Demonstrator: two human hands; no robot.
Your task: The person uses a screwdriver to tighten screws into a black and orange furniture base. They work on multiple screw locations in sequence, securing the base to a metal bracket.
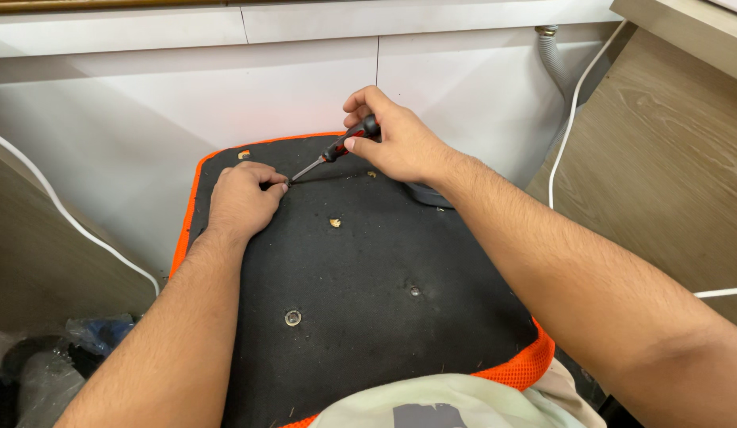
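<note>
my right hand (400, 143) grips a red-and-black screwdriver (336, 150), tip at a screw point by my left hand (241, 198), fingers pinched closed there. black seat underside (368, 269), orange-edged, lies across my lap; other fixing holes look unfilled, work incomplete.

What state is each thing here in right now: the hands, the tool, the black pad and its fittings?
Right hand: closed around the screwdriver handle.
Screwdriver: held slanted, tip down at the pad by the left fingers.
Left hand: resting on the pad, fingertips pinched at the screwdriver tip.
Black seat pad: lying flat, orange mesh edge showing.
Metal insert: set in the pad, bare.
White cable: hanging loose.
</note>
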